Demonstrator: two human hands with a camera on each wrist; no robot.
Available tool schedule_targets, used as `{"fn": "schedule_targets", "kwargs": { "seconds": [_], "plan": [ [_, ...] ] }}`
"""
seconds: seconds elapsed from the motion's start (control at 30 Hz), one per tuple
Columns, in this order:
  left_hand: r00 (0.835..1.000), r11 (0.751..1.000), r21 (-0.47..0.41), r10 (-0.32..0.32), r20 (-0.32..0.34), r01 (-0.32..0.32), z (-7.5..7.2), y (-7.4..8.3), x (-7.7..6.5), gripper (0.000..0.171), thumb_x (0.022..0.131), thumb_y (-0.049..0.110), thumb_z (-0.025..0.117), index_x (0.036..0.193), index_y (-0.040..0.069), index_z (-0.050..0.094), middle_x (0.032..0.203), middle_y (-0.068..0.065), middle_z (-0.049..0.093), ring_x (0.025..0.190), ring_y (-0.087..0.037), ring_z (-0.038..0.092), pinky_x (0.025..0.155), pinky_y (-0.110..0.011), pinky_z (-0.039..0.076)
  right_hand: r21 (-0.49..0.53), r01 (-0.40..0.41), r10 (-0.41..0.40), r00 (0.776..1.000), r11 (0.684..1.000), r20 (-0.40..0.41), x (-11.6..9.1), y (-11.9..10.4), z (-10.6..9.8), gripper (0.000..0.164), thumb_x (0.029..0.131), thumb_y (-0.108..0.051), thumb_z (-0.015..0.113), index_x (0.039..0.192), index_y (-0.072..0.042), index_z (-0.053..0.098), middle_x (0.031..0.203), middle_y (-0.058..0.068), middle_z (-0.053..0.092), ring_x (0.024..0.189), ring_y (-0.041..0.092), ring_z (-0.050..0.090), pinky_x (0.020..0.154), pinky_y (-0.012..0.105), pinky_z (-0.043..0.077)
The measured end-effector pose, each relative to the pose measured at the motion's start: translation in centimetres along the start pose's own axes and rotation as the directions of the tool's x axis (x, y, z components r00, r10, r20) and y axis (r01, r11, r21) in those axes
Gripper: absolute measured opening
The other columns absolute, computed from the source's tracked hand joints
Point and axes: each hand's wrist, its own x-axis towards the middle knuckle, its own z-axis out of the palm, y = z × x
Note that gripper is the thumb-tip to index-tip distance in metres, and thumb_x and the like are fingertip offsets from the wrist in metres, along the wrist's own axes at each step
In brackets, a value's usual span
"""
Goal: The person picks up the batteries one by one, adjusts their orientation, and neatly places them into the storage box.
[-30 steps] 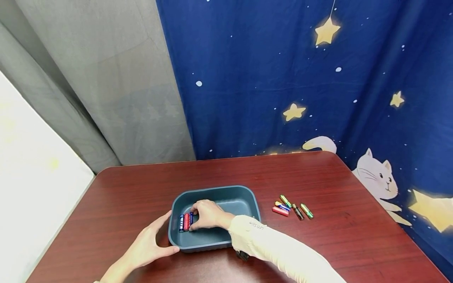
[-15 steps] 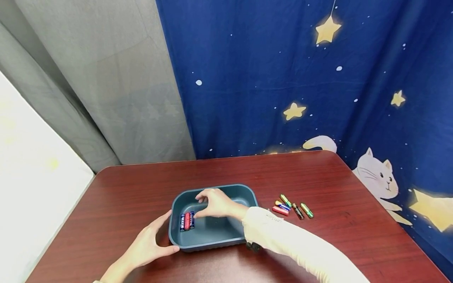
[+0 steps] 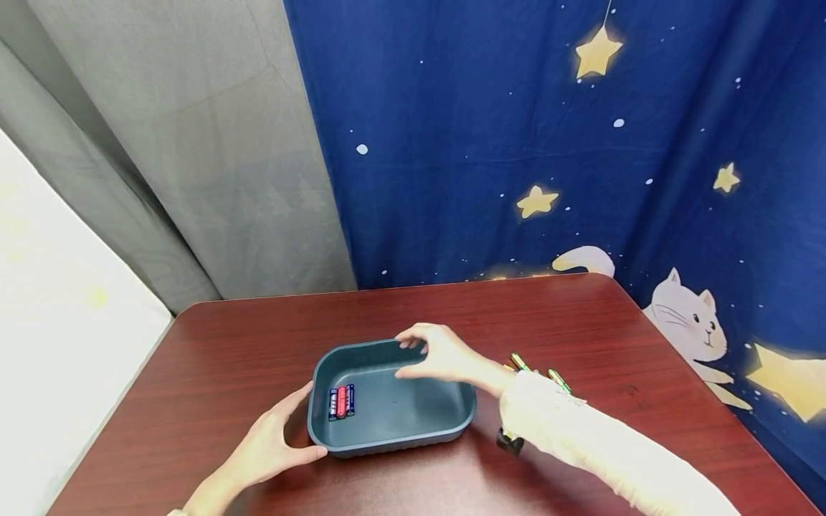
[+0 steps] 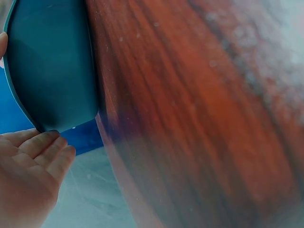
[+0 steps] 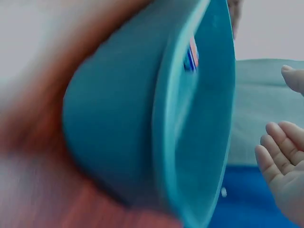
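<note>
A dark teal tray [image 3: 393,441] with raised walls sits on the table, and three batteries, a red one [image 3: 342,403] between two blue ones, lie side by side in its left end. My left hand [image 3: 264,444] is spread at the tray's left end, thumb by the near corner and fingertips against the side wall. In the left wrist view those fingers [image 4: 45,149] meet the tray's rim with little bend. Over the tray's far right part hovers my right hand [image 3: 439,352], its thumb and fingers apart and nothing between them.
Right of the tray, several loose batteries [image 3: 558,380] lie on the reddish-brown table [image 3: 258,344], partly hidden behind the right sleeve [image 3: 581,444]. A grey curtain [image 3: 258,179] and a blue starry curtain [image 3: 452,143] hang behind the table.
My right hand has let go at the batteries in the tray, lifted, and moved right and away from me. The left hand and the tray have stayed in place.
</note>
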Motion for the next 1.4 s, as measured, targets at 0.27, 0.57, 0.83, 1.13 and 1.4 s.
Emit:
{"fn": "schedule_targets", "kwargs": {
  "seconds": [0.27, 0.57, 0.83, 1.13, 1.4],
  "plan": [
    [1.0, 1.0, 0.001, 0.006, -0.004, -0.006, 0.0, -0.1, 0.0, 0.093, 0.062, 0.053, 0.076, 0.137, 0.01, 0.04, 0.131, -0.004, 0.05, 0.117, -0.022, 0.048, 0.091, -0.05, 0.043, -0.071, 0.051, -0.058, 0.994, 0.996, -0.095, -3.2, 2.6, -4.9, 0.052, 0.065, -0.026, 0.081, 0.111, -0.011, 0.062, 0.099, 0.001, 0.065, 0.088, 0.017, 0.059, 0.073, 0.029, 0.051],
    [1.0, 1.0, 0.0, 0.004, 0.004, -0.004, 0.0, 0.0, 0.1, 0.094, 0.063, 0.054, 0.075, 0.138, 0.012, 0.039, 0.132, -0.003, 0.049, 0.118, -0.022, 0.048, 0.091, -0.05, 0.042, -0.192, 0.024, -0.052, 0.989, 0.981, -0.139, -6.6, 5.5, -8.8, 0.05, 0.065, -0.025, 0.08, 0.11, -0.012, 0.062, 0.099, -0.003, 0.064, 0.089, 0.011, 0.058, 0.074, 0.034, 0.051],
    [1.0, 1.0, 0.003, 0.002, 0.005, -0.002, 0.0, 0.0, 0.2, 0.093, 0.063, 0.054, 0.075, 0.138, 0.011, 0.039, 0.132, -0.004, 0.049, 0.118, -0.022, 0.047, 0.091, -0.05, 0.042, -0.244, -0.055, 0.022, 0.99, 0.968, -0.136, -11.2, 9.5, -9.7, 0.048, 0.063, -0.021, 0.081, 0.106, -0.007, 0.063, 0.094, 0.004, 0.065, 0.085, 0.021, 0.061, 0.071, 0.032, 0.053],
    [1.0, 1.0, 0.006, -0.004, 0.005, 0.004, 0.0, 0.0, 0.1, 0.094, 0.063, 0.054, 0.075, 0.138, 0.011, 0.039, 0.132, -0.004, 0.049, 0.118, -0.023, 0.048, 0.091, -0.051, 0.042, -0.281, -0.127, 0.108, 0.991, 0.951, -0.083, -16.3, 13.0, -11.9, 0.043, 0.062, -0.015, 0.08, 0.097, 0.003, 0.063, 0.085, 0.007, 0.064, 0.075, 0.018, 0.058, 0.064, 0.029, 0.051],
    [1.0, 1.0, 0.017, 0.004, -0.003, -0.004, 0.0, -0.1, 0.1, 0.094, 0.062, 0.054, 0.076, 0.137, 0.01, 0.04, 0.131, -0.004, 0.049, 0.117, -0.022, 0.048, 0.09, -0.05, 0.043, -0.314, -0.102, 0.107, 0.994, 0.944, -0.002, -17.9, 13.8, -12.5, 0.046, 0.057, -0.013, 0.08, 0.096, 0.004, 0.062, 0.083, 0.004, 0.061, 0.075, 0.019, 0.056, 0.064, 0.03, 0.049]
  ]
}}
